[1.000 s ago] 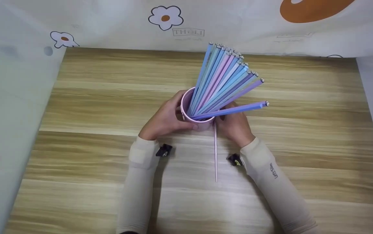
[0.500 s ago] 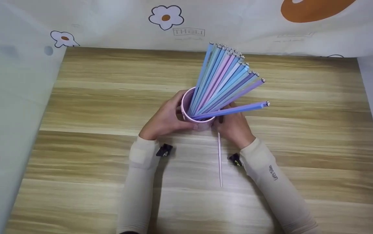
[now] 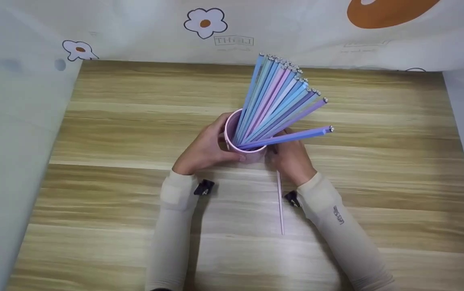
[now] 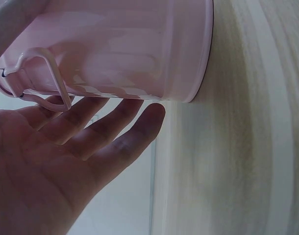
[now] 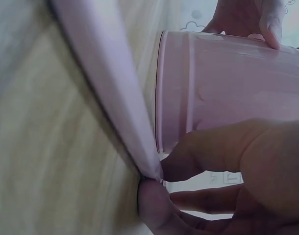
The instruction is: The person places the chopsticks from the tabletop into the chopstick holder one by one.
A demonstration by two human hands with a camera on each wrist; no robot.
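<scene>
A pink metal bucket (image 3: 253, 157) stands upright on the table, with a small wire handle (image 4: 54, 73) on its side in the left wrist view. Several pastel pencils (image 3: 270, 97) with gem-tipped ends fan out of it toward the back right. My left hand (image 3: 203, 147) holds the bucket from the left, thumb at the near side and fingers round the far side. Low at the bucket's right, my right hand (image 3: 294, 157) pinches one end of a pale pink pencil (image 5: 108, 83) between thumb and finger. That pencil lies on the table, pointing toward me; its pinched end is hidden in the head view.
The wood-grain table (image 3: 114, 194) stretches out on both sides of my arms. A white curtain (image 3: 135, 28) with flower prints hangs behind its far edge. Small black clips (image 3: 204, 187) sit at both sleeve cuffs.
The loose pink pencil has shifted right and slightly toward me, out from beside the bucket. Left hand, bucket and the pencils in it stay put.
</scene>
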